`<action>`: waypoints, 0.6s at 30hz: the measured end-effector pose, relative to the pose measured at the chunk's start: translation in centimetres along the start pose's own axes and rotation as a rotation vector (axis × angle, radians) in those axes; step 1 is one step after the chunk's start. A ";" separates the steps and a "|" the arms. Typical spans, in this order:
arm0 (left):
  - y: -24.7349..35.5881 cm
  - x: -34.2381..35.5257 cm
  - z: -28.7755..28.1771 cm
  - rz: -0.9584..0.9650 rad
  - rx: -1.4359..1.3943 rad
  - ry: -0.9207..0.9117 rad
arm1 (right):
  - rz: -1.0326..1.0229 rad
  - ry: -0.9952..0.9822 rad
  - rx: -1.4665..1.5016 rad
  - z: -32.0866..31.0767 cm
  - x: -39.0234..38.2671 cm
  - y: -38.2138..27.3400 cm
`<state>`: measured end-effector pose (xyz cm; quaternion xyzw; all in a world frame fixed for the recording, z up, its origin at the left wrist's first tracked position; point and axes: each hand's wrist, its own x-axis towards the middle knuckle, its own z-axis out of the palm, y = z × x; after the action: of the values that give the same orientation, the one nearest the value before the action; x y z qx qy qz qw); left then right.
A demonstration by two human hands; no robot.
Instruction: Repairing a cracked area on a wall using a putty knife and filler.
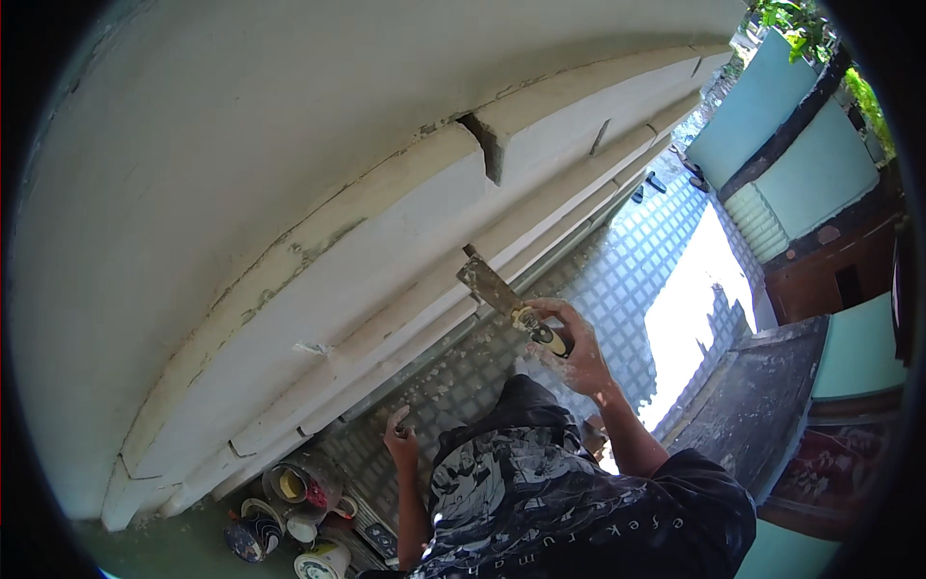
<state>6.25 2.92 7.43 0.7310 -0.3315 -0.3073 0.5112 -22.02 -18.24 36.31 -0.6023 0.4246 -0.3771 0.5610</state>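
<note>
My right hand (576, 352) grips a putty knife (490, 287) by its handle. Its broad, stained blade points up and left, in front of the stepped ledges of the pale wall (405, 227); whether it touches them I cannot tell. Whitish residue marks the blade and my fingers. Lower and to the left, my left hand (400, 444) is closed near my body, with a small dark thing showing at its fingers that I cannot make out. A dark notch (487, 150) breaks the upper ledge, and a rough crack runs along that ledge's top edge.
Buckets and tubs (286, 482) cluster on the floor at lower left, with a white pail (323, 560) beside them. Scraps litter the tiled floor (579, 265) along the wall's foot. Dark slippers (656, 182) lie farther off. A dark wooden surface (748, 386) stands at right.
</note>
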 end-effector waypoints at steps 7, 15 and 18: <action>6.6 1.6 2.8 0.085 -0.038 -0.104 | -0.069 0.133 -0.058 -1.8 1.7 -0.1; 11.6 2.6 2.8 0.324 0.086 0.143 | -0.395 0.288 0.054 -3.7 3.2 -0.7; 12.4 3.4 2.7 0.434 0.221 0.247 | -0.560 0.355 0.103 -4.9 4.3 -0.8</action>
<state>4.05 -4.45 18.10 0.7261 -0.4473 -0.0611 0.5186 -24.95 -23.96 37.40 -0.5915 0.3143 -0.6365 0.3825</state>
